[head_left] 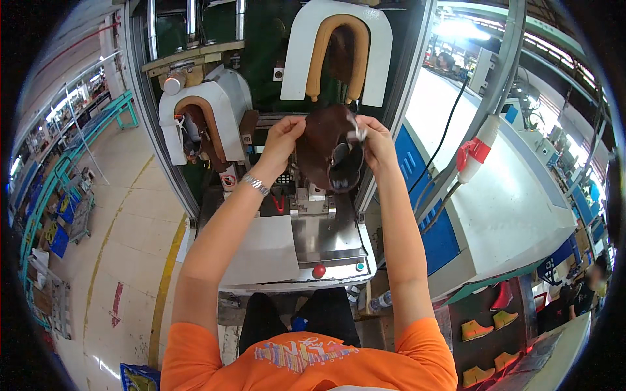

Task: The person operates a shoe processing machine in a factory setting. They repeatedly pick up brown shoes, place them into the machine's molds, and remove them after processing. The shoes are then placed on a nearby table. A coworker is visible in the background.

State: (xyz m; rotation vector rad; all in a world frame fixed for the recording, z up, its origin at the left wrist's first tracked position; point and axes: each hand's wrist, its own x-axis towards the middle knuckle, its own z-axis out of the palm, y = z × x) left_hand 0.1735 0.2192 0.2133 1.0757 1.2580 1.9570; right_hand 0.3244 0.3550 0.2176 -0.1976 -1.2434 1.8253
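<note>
One dark brown leather piece (pixel 319 151) held up over machine, just nearer than white U-shaped plate (pixel 297 65) with tan pad (pixel 319 55). Left hand (pixel 287 135) pinching its left edge, metal watch (pixel 255 184) on that wrist. Right hand (pixel 377 143) gripping right edge beside blurry white bit (pixel 357 132), no clue what that is. Similar padded plate (pixel 171 124) off left. Counter (pixel 339 279) nearer in: pale sheet (pixel 267 244) left, red button (pixel 319 271) and green button (pixel 360 266) along near edge. Yellow-orange shoe uppers (pixel 476 330) sit near right.
</note>
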